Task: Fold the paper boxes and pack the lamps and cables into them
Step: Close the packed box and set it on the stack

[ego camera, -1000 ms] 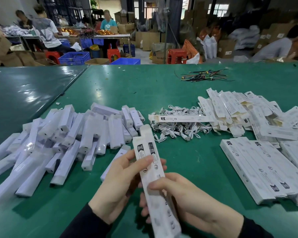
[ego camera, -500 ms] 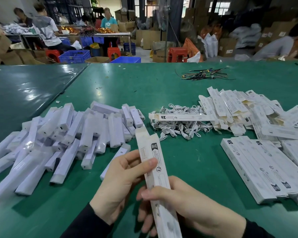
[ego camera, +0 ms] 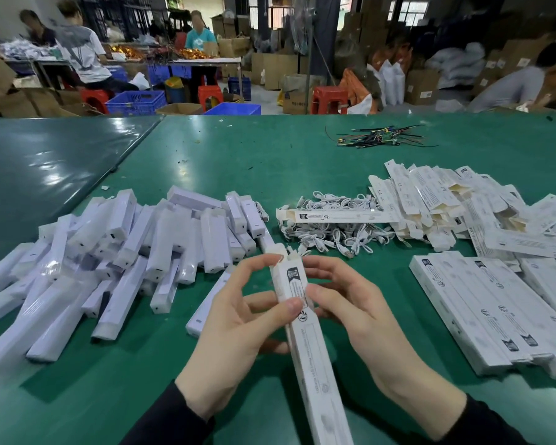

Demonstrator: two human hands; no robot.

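I hold a long white paper box (ego camera: 305, 342) lengthwise over the green table (ego camera: 238, 162), its far end pointing away from me. My left hand (ego camera: 235, 342) grips its left side, with fingertips up at the far-end flaps. My right hand (ego camera: 357, 319) grips the right side near that same end. A pile of white wrapped lamps (ego camera: 126, 258) lies to the left. Coiled white cables (ego camera: 331, 232) lie in a heap straight ahead. Flat unfolded boxes (ego camera: 446, 200) are heaped at the right.
A neat row of closed white boxes (ego camera: 482, 309) lies at the right near edge. One long box (ego camera: 334, 216) rests across the cables. Dark loose wires (ego camera: 379, 140) lie far back. People, cartons, blue crates and red stools fill the room behind the table.
The box has turned from its flat face to an edge-up squared shape. Both hands slid up toward its far end, the right hand moving from the middle to the top flaps.
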